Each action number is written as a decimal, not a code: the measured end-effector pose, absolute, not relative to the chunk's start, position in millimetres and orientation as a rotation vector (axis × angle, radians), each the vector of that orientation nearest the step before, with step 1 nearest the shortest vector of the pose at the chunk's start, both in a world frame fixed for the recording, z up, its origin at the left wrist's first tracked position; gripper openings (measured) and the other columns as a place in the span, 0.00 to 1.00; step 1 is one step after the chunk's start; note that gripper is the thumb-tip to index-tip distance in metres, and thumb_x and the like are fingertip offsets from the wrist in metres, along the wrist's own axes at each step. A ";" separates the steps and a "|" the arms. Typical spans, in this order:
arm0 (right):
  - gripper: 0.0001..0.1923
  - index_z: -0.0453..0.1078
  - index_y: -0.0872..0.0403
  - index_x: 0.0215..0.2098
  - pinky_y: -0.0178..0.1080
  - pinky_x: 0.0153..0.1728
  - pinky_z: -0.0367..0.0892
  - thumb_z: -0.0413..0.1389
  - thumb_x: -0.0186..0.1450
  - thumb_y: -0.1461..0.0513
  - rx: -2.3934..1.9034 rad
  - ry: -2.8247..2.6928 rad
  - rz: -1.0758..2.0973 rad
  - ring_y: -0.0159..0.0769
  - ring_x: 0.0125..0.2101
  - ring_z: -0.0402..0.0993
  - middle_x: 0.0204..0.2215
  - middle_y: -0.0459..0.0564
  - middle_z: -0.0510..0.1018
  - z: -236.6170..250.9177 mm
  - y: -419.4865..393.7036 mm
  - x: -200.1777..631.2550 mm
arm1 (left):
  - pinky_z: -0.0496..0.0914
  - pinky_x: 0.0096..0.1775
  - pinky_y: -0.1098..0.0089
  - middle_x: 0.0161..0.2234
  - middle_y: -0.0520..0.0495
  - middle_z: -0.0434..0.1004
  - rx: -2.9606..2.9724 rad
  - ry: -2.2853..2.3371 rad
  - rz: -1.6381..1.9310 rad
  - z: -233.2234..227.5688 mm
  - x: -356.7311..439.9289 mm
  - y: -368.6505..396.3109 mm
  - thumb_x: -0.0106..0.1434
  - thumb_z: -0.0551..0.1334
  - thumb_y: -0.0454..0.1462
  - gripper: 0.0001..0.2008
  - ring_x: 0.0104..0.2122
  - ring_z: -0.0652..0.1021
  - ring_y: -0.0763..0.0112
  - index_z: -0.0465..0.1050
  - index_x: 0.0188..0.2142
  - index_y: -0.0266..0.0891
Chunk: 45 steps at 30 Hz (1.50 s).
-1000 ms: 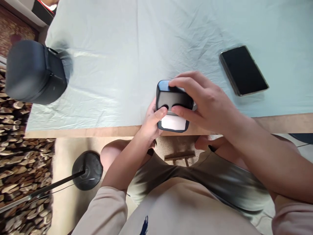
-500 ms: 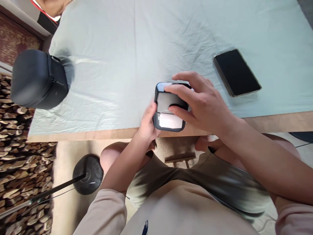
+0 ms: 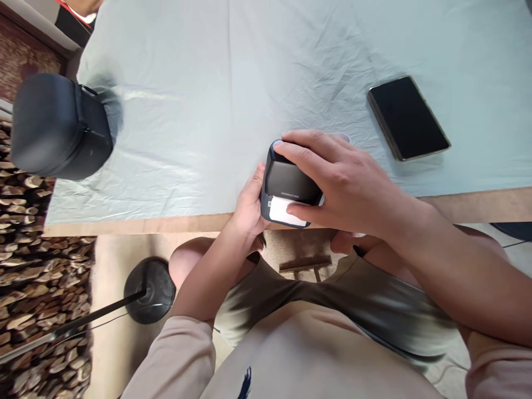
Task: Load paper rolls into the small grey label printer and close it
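Observation:
A small dark grey device (image 3: 291, 180), with the look of a portable label printer, is held over the table's near edge. It has rounded corners, small lettering and a white paper-like patch (image 3: 279, 210) on its near end. My left hand (image 3: 249, 205) grips its left side from beside and below, thumb along the edge. From the right, my right hand (image 3: 341, 177) clasps it, fingertips over the far edge and thumb on the white patch. That hand hides the device's right side and most of its far end.
A black phone (image 3: 409, 118) in a clear case lies on the pale blue tablecloth (image 3: 178, 111) to the right. At the left edge stands a dark zipped case (image 3: 60, 127). Below the table are a round black stand base (image 3: 149, 291) and my knees.
My right hand has closed over the device, its fingers moving to the far edge and its thumb down onto the white patch. The bluish screen at the far end is now covered or dark.

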State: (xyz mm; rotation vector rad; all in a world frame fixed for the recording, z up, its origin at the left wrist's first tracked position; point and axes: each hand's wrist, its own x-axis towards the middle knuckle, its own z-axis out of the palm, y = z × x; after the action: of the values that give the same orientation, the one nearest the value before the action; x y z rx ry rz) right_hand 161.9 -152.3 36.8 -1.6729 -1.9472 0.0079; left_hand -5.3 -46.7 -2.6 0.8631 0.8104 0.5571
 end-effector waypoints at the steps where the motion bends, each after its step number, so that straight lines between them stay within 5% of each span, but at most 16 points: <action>1: 0.39 0.63 0.47 0.76 0.60 0.69 0.75 0.65 0.70 0.56 -1.673 -1.957 0.019 0.59 0.69 0.76 0.73 0.61 0.73 36.3 -152.7 162.6 | 0.85 0.41 0.61 0.30 0.48 0.80 0.857 0.810 0.544 -3.1 -5.1 -46.2 0.68 0.71 0.61 0.24 0.44 0.88 0.53 0.80 0.42 0.42; 6: 0.41 0.61 0.47 0.77 0.61 0.67 0.76 0.67 0.69 0.56 -1.673 -1.957 0.039 0.60 0.70 0.75 0.74 0.62 0.72 32.8 -155.5 165.9 | 0.75 0.30 0.66 0.31 0.49 0.81 0.829 0.810 0.471 -5.9 -5.1 -41.4 0.67 0.72 0.62 0.27 0.28 0.80 0.67 0.81 0.43 0.42; 14: 0.38 0.61 0.44 0.76 0.59 0.66 0.78 0.65 0.71 0.58 -1.654 -1.932 0.085 0.58 0.69 0.74 0.73 0.59 0.71 35.0 -156.5 165.6 | 0.77 0.29 0.68 0.31 0.48 0.84 0.736 0.888 0.421 4.1 2.7 -42.0 0.74 0.65 0.56 0.21 0.29 0.83 0.65 0.81 0.42 0.40; 17: 0.31 0.65 0.44 0.72 0.53 0.61 0.80 0.63 0.73 0.59 -1.618 -1.889 0.036 0.53 0.67 0.76 0.70 0.58 0.71 39.9 -153.1 168.6 | 0.83 0.39 0.65 0.39 0.44 0.89 0.714 0.798 0.442 6.5 2.7 -45.8 0.77 0.60 0.54 0.23 0.39 0.88 0.60 0.84 0.48 0.40; 21: 0.14 0.73 0.46 0.58 0.46 0.49 0.79 0.60 0.76 0.54 -1.731 -1.667 -0.251 0.43 0.46 0.82 0.44 0.50 0.80 47.4 -148.5 173.4 | 0.83 0.61 0.57 0.48 0.42 0.90 0.825 0.687 0.511 -4.1 -2.6 -46.5 0.72 0.69 0.57 0.24 0.63 0.86 0.48 0.84 0.52 0.41; 24: 0.08 0.74 0.47 0.50 0.41 0.34 0.73 0.57 0.79 0.54 -1.717 -1.494 -0.392 0.34 0.26 0.76 0.25 0.42 0.73 51.0 -147.7 174.7 | 0.82 0.65 0.58 0.48 0.45 0.91 0.880 0.651 0.493 -12.1 -5.0 -44.5 0.73 0.69 0.53 0.20 0.67 0.84 0.51 0.85 0.52 0.41; 27: 0.05 0.74 0.49 0.47 0.38 0.28 0.71 0.56 0.78 0.59 -1.593 -1.447 -0.354 0.32 0.26 0.81 0.30 0.43 0.82 51.5 -147.9 171.8 | 0.83 0.62 0.59 0.46 0.47 0.91 0.860 0.640 0.514 -14.2 -5.1 -43.3 0.73 0.69 0.52 0.19 0.63 0.87 0.52 0.85 0.52 0.41; 31: 0.05 0.73 0.49 0.45 0.35 0.34 0.76 0.56 0.77 0.65 -1.473 -1.465 -0.280 0.31 0.37 0.86 0.43 0.45 0.87 48.3 -146.6 167.4 | 0.84 0.61 0.62 0.42 0.50 0.90 0.867 0.676 0.552 -13.3 -5.1 -43.7 0.69 0.73 0.51 0.16 0.63 0.86 0.54 0.85 0.48 0.43; 37: 0.08 0.71 0.49 0.37 0.39 0.27 0.64 0.55 0.74 0.67 -1.380 -1.780 -0.401 0.28 0.22 0.67 0.22 0.37 0.73 45.4 -148.8 168.5 | 0.84 0.51 0.71 0.37 0.50 0.88 0.833 0.753 0.545 -9.6 -3.1 -43.0 0.71 0.71 0.51 0.15 0.55 0.89 0.60 0.81 0.43 0.42; 43: 0.08 0.74 0.50 0.45 0.38 0.36 0.73 0.55 0.74 0.67 -1.404 -1.664 -0.289 0.31 0.35 0.82 0.39 0.43 0.86 54.3 -152.7 168.4 | 0.85 0.55 0.68 0.48 0.45 0.89 0.841 0.760 0.540 -6.9 -2.2 -43.3 0.74 0.69 0.54 0.20 0.65 0.85 0.56 0.82 0.52 0.42; 45: 0.11 0.76 0.49 0.43 0.39 0.36 0.72 0.51 0.76 0.65 -1.551 -1.696 -0.263 0.32 0.34 0.80 0.35 0.44 0.85 52.1 -151.1 169.6 | 0.84 0.59 0.65 0.50 0.45 0.88 0.868 0.740 0.534 -8.6 -2.8 -43.0 0.73 0.69 0.55 0.21 0.68 0.83 0.54 0.81 0.52 0.42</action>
State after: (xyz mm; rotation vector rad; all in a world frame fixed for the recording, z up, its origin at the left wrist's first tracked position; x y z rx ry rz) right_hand 169.6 -151.1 52.1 -1.5512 -1.6956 -0.2628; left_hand -2.8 -43.0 -8.6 0.8683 0.7402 0.5345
